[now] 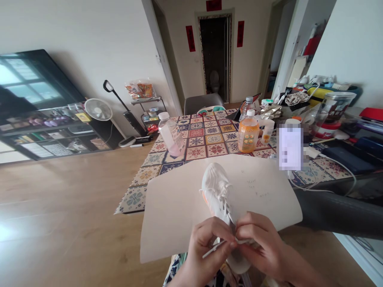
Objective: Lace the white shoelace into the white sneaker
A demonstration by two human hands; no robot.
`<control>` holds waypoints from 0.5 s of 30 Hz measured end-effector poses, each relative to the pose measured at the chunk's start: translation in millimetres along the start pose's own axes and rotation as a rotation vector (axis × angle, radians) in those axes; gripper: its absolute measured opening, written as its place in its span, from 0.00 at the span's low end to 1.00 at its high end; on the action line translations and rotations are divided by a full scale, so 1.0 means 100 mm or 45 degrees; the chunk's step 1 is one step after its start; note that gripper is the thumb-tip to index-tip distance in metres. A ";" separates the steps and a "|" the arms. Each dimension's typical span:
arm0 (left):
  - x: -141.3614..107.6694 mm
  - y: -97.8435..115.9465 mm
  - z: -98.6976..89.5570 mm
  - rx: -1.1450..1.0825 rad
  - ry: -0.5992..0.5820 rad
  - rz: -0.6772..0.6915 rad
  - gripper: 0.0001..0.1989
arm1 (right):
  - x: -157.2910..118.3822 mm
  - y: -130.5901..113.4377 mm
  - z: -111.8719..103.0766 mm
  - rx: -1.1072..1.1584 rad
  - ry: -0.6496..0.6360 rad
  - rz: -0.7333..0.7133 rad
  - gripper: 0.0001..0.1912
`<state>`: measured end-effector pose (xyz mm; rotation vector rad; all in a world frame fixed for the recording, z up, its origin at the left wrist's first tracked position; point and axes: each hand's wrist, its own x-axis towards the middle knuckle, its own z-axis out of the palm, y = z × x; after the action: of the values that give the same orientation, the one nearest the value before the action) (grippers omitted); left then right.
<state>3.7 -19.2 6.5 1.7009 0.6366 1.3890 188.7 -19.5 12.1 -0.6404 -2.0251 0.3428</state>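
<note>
A white sneaker [216, 181] with white laces rests on a large sheet of white paper [170, 211], toe pointing away from me. Both hands are close together over its ankle end. My left hand [211, 241] pinches a white shoelace [214, 248], whose loose end sticks out to the left below the fingers. Opposite it, my right hand [260, 243] is closed with its fingertips on a lace at the same spot. The fingers partly cover the knot area and the shoe's opening; the heel shows below them.
Beyond the paper, a pink-tinted bottle [172, 135] and an orange drink bottle [248, 132] stand on the patterned tablecloth [196, 141]. A lit phone [290, 147], cables and clutter crowd the right side. A grey chair [203, 101] stands at the far edge.
</note>
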 end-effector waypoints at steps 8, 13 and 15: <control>0.00 -0.03 0.00 -0.190 0.069 -0.348 0.18 | -0.13 0.10 0.01 -0.472 0.061 -0.451 0.10; 0.00 -0.05 0.01 -0.289 0.088 -0.557 0.22 | -0.10 0.07 0.03 -0.380 0.084 -0.413 0.09; 0.02 -0.08 -0.01 -0.334 0.156 -0.589 0.20 | -0.07 0.06 0.03 -0.086 0.096 -0.290 0.09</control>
<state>4.2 -13.8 1.0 1.1761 0.8169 1.1866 191.1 -18.6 3.0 -0.4509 -2.0194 0.1146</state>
